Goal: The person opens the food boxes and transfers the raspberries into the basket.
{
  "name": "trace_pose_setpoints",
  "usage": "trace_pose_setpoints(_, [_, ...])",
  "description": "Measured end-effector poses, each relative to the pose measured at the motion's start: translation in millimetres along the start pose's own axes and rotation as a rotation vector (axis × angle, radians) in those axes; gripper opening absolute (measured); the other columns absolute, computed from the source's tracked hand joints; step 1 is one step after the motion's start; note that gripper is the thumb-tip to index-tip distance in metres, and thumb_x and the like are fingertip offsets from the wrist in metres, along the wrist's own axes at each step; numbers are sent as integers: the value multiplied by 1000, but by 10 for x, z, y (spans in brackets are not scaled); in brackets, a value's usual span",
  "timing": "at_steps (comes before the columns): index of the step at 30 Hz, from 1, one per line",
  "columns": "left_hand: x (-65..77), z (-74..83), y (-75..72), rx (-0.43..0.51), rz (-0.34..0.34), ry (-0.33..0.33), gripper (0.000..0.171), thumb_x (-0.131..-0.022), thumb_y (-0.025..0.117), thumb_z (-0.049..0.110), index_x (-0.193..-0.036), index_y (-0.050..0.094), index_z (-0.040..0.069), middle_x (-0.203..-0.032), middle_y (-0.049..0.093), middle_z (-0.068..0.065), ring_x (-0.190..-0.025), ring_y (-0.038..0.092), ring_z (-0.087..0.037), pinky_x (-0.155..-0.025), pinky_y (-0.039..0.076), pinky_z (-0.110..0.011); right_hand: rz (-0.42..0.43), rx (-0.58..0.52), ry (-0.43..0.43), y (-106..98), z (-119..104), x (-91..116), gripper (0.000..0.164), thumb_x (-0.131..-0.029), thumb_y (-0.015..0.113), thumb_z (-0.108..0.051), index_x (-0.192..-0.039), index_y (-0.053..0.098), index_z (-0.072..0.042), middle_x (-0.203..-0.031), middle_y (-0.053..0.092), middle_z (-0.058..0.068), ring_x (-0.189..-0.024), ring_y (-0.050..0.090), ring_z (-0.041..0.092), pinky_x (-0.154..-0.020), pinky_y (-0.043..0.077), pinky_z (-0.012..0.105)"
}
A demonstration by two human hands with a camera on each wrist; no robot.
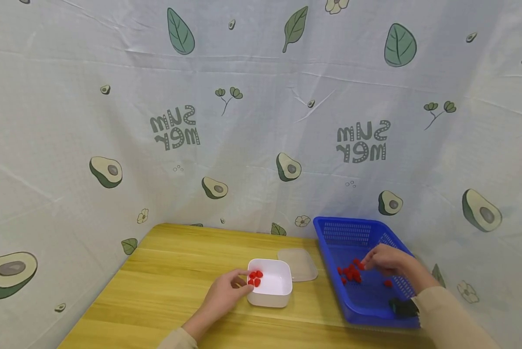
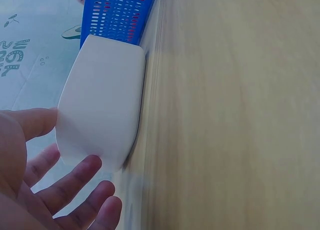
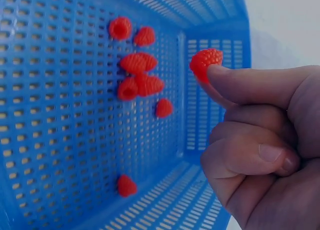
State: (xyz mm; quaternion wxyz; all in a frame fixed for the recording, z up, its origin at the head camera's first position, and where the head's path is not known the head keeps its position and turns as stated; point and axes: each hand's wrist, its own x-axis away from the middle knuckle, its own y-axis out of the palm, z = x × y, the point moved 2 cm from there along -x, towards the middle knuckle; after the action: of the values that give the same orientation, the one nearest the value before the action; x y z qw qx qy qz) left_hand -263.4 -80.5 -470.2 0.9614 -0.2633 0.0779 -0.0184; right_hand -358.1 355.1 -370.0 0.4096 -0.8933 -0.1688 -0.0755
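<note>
Between thumb and index finger, my right hand [image 1: 385, 259] pinches a red raspberry [image 3: 206, 63], held over the blue basket [image 1: 350, 317]; its other fingers are curled in. Below it, several raspberries [image 3: 134, 64] lie in a loose group on the basket's floor, and one raspberry [image 3: 126, 185] lies apart from them. At the left side of a white square box [image 1: 271, 300], my left hand [image 1: 226, 293] rests its fingertips on the rim with the fingers loosely spread. Several raspberries [image 1: 257, 282] sit against that side inside the box.
A translucent lid [image 1: 299, 264] lies flat on the wooden table [image 1: 178, 261] between the box and the basket. Something dark [image 1: 402, 307] is at the basket's near right corner. A printed curtain [image 1: 252, 145] hangs behind the table.
</note>
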Motion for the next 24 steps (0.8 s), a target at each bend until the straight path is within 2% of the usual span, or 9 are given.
trace_pose_setpoints(5, [-14,-15,5,10,-6,-11,39,-89,77,31,-124,70,16,-94,70,4,-84,59,-15,-70,48,-32,7,55,44,-60,74,-6,17,-89,64,-4,-101,73,5,-53,37,-6,-45,29,6,-45,30,21])
trace_pose_setpoints(8, [-18,-17,3,10,-8,-21,39,-89,77,31,-124,69,17,-95,70,4,-84,58,-15,-71,48,-32,2,68,67,-83,79,-3,18,-90,64,-5,-103,73,5,-56,43,-4,-44,29,6,-44,30,21])
trace_pose_setpoints(11, [-19,-8,-2,5,-4,-23,39,-89,77,31,-124,69,17,-95,70,5,-84,58,-15,-70,48,-31,0,74,54,-95,59,-6,20,-90,63,-3,-104,72,7,-70,61,2,-44,32,6,-44,32,22])
trace_pose_setpoints(13, [-15,2,-4,3,-2,-25,39,-89,76,32,-125,69,18,-95,70,5,-85,58,-15,-70,47,-31,-2,74,38,-93,28,-13,21,-88,63,-3,-105,71,8,-77,65,5,-43,33,6,-44,33,22])
trace_pose_setpoints(15, [-9,12,-6,0,1,-23,39,-89,76,32,-125,69,18,-95,70,5,-85,58,-15,-70,47,-31,-17,80,5,-84,-11,-30,24,-87,63,-4,-106,70,9,-76,65,4,-42,33,5,-43,32,22])
trace_pose_setpoints(18, [-1,16,-4,1,-1,-21,40,-89,76,32,-125,69,17,-95,70,5,-85,59,-15,-70,47,-31,-26,88,-41,-44,-111,-44,27,-88,65,-7,-108,70,10,-67,56,-2,-41,30,5,-43,30,21])
trace_pose_setpoints(20, [4,17,-3,3,-2,-13,39,-89,77,31,-125,69,17,-96,70,4,-85,59,-15,-70,47,-32,-9,83,-55,-2,-203,-47,27,-88,67,-9,-108,70,9,-61,49,-4,-42,28,5,-43,29,22])
trace_pose_setpoints(22, [9,17,-2,3,-3,-9,39,-89,77,31,-125,69,16,-96,70,3,-85,59,-16,-70,47,-32,18,77,-75,52,-317,-35,26,-88,69,-11,-107,72,7,-60,48,-4,-42,27,6,-43,29,22])
trace_pose_setpoints(24, [12,15,0,3,-3,-6,39,-89,77,31,-125,69,16,-95,70,3,-85,59,-16,-70,47,-32,35,68,-96,107,-433,-29,26,-88,71,-12,-107,72,6,-54,39,-5,-42,26,6,-44,28,23])
